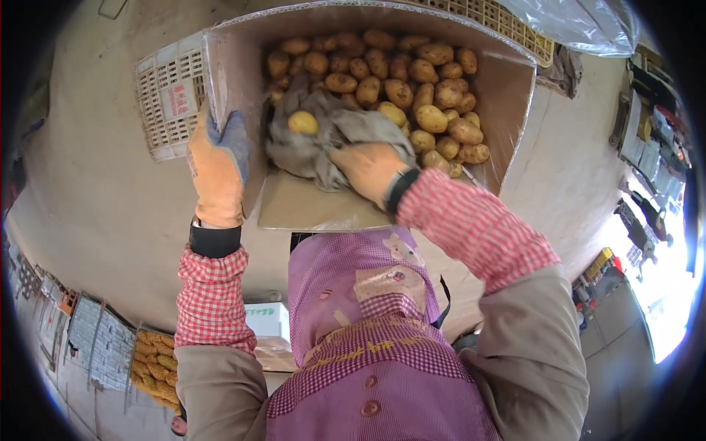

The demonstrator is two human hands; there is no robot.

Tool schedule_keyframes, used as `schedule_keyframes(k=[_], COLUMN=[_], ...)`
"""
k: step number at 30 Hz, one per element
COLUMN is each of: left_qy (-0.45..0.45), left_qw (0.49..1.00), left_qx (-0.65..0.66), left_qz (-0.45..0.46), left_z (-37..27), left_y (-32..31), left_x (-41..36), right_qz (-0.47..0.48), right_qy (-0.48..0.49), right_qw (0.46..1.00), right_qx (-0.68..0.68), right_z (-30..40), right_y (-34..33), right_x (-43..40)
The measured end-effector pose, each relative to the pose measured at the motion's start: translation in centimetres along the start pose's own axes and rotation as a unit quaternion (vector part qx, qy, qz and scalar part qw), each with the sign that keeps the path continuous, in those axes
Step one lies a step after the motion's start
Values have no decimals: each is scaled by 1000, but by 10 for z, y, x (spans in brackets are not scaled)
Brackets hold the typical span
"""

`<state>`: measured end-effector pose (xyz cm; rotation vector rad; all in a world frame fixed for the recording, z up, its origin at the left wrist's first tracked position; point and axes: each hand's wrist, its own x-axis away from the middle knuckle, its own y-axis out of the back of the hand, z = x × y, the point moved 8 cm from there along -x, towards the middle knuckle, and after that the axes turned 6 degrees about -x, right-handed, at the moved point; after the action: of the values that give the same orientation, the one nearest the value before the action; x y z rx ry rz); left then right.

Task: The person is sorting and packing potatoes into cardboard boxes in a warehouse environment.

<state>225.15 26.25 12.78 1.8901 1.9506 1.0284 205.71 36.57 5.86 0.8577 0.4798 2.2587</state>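
Observation:
A large cardboard box (510, 110), its near flap folded down towards me, holds a heap of potatoes (397, 92). My left hand (219, 165), in an orange work glove with a blue-grey palm, grips the box's left wall, thumb inside and fingers outside. Inside the box at the front left, a crumpled grey cloth (300, 151) covers part of the heap. A single yellow potato (303, 123) rests on that cloth. My right hand (370, 168), blurred by motion, holds the cloth's right part; its fingertips are partly hidden in the folds.
Left of the box is a white plastic crate (168, 99) bearing red writing. A yellow crate (496, 25) and clear plastic sheeting (579, 25) lie beyond it. Behind me are a white box (267, 318) and yellow-orange filled net sacks (154, 366). A person's head (178, 425) shows at lower left.

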Motion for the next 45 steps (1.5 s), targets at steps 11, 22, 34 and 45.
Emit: schedule_keyframes(k=[11,22,34,45], left_qy=[-51,16,-216,120], left_qw=[995,992,973,911], left_qx=[-86,116,-81,226], left_qz=[5,47,-4,323], left_z=[-3,7,-51,-85], left_y=[0,1,36,-123], left_x=[-1,-1,52,40], right_qz=[-134,-290,-252,-170], right_qy=[-302,-341,-205,-131], right_qw=[933,883,847,602], right_qx=[143,143,-420,-769], right_z=[-112,-139,-10,18], right_y=[190,135,29,98], right_x=[48,12,-30,74])
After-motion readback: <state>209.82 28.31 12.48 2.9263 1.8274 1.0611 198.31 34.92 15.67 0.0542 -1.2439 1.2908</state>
